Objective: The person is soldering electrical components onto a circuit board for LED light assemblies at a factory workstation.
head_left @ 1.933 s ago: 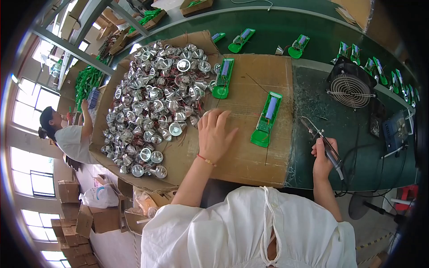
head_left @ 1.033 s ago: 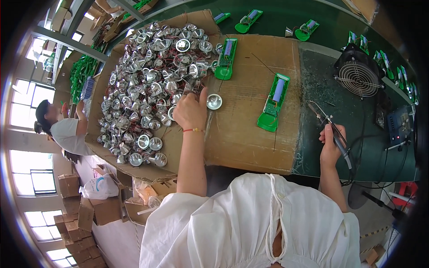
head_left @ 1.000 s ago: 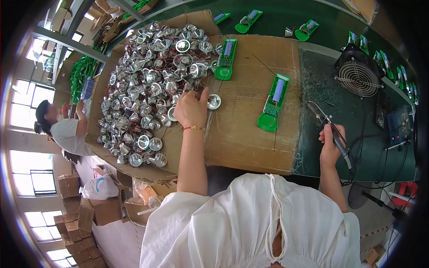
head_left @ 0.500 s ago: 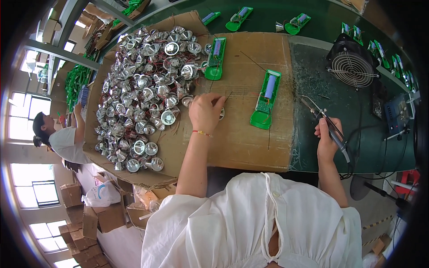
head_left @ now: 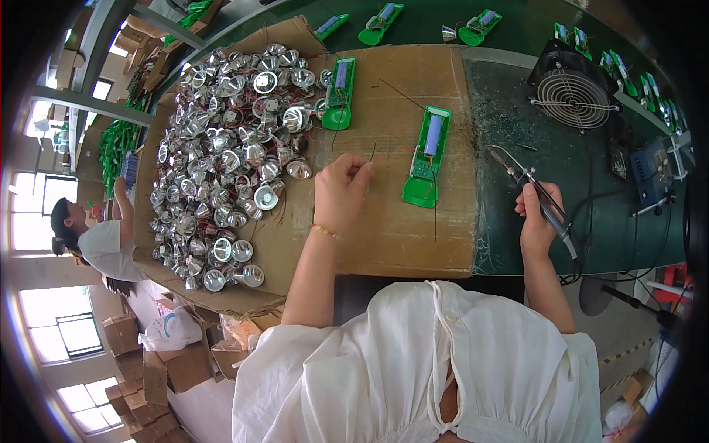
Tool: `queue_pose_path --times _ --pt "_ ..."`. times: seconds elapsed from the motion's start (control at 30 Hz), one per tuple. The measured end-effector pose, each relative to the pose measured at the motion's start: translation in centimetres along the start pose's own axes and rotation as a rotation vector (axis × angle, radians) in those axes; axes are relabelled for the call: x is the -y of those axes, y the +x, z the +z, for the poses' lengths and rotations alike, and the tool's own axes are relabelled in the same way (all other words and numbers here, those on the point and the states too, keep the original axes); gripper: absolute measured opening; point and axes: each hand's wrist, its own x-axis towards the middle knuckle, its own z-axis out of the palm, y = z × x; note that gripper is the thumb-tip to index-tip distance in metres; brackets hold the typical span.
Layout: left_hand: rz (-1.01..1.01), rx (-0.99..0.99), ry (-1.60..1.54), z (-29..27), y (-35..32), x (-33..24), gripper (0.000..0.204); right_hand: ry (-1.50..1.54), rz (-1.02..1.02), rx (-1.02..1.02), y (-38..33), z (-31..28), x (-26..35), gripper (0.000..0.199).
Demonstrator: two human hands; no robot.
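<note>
My left hand (head_left: 341, 190) is closed above the cardboard sheet (head_left: 384, 244), with thumb and fingertips pinched. A thin dark wire (head_left: 372, 150) sticks up from the pinch; anything else inside the fingers is hidden. In my right hand (head_left: 540, 218) is a soldering iron (head_left: 555, 225) with a thin feed tube beside its tip, pointing up and left over the green bench. Between the hands lies a green plastic housing (head_left: 421, 193) holding a purple battery cell (head_left: 435, 136), a circuit board and loose wires. A second green housing (head_left: 337, 118) lies beyond my left hand.
At the left, a cardboard box (head_left: 255, 299) is heaped with silver reflector cups (head_left: 255, 153). A fan with a wire guard (head_left: 572, 100) and a blue soldering station (head_left: 650, 177) stand at right. More green housings (head_left: 480, 26) line the far side. Another person (head_left: 107, 240) works at far left.
My left hand stays pinched, turned a little, and the reflector cup edge beside its fingers no longer shows. The right hand keeps its hold on the soldering iron. The whole view has shifted slightly.
</note>
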Motion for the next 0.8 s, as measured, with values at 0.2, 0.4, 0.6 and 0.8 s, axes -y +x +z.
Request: queue_pose_path --times 0.2,0.4,0.6,0.8 --pt "-0.074 0.134 -0.324 1.2 -2.9 -4.0 0.019 0.011 -0.066 0.208 -1.9 0.7 2.5 0.019" --pt "0.093 0.080 -0.300 2.9 -2.7 -3.5 0.015 -0.026 -0.039 0.375 -3.5 2.6 2.7 0.015" --pt "0.079 0.106 -0.308 2.8 -2.7 -3.6 0.014 0.058 -0.042 0.290 -3.6 3.7 2.8 0.015" --pt "0.081 0.100 -0.322 2.8 -2.7 -3.5 0.015 0.001 -0.029 0.348 -3.5 3.6 2.5 0.015"
